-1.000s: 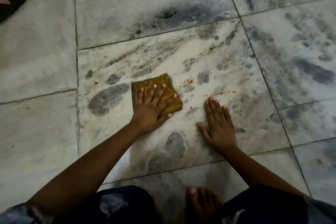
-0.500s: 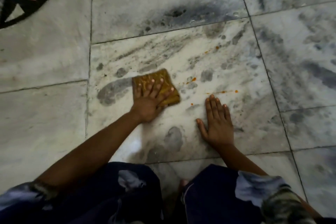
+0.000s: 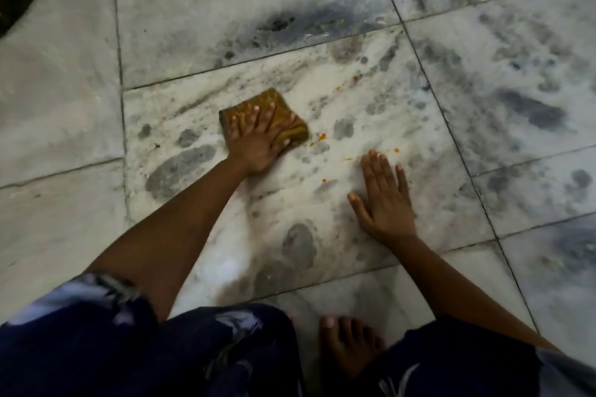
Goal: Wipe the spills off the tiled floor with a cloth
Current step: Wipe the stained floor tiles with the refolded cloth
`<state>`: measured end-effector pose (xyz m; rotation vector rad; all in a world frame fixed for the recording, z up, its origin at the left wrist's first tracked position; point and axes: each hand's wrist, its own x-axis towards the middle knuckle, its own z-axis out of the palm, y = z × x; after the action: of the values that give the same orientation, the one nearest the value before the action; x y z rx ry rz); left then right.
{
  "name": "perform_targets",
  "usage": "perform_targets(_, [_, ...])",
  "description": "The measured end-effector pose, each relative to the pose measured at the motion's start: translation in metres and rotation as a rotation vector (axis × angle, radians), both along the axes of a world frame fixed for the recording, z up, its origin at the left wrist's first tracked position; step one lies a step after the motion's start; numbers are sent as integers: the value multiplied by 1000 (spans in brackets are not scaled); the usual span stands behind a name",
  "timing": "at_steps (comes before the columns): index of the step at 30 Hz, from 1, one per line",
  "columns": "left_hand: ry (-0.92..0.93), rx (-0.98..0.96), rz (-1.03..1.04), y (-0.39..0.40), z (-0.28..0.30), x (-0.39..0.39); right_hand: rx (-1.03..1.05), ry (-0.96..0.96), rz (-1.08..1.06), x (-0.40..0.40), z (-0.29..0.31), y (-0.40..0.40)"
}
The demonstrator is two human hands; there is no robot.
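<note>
A pale marble tiled floor [image 3: 200, 26] filled the view, bare tile running out past the grout lines at twelve and three o'clock. The left hand [image 3: 258, 142] pressed flat, fingers spread, on a folded mustard cloth [image 3: 283, 121] near the centre. The right hand [image 3: 385, 200] lay flat on bare tile at four o'clock of the cloth. Orange spills [image 3: 322, 137] dotted the tile between them. A bare foot [image 3: 346, 345] sat at six o'clock.
</note>
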<state>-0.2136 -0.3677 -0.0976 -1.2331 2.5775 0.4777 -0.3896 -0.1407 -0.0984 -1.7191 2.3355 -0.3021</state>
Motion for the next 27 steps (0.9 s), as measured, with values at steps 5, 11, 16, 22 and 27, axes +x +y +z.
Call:
perform_targets(5, [38, 88, -100, 24, 2, -64, 26, 60, -139, -29, 1, -6])
perform_targets(11, [30, -95, -309, 46, 1, 4, 33, 31, -279, -43, -19, -3])
perform_targets(16, [-39, -68, -101, -23, -2, -35, 46, 29, -270, -46, -20, -4])
perform_targets(22, [33, -139, -217, 47, -5, -53, 33, 6, -271, -45, -16, -5])
perform_targets(27, [20, -121, -275, 47, -1, 7, 46, 10, -284, -46, -18, -5])
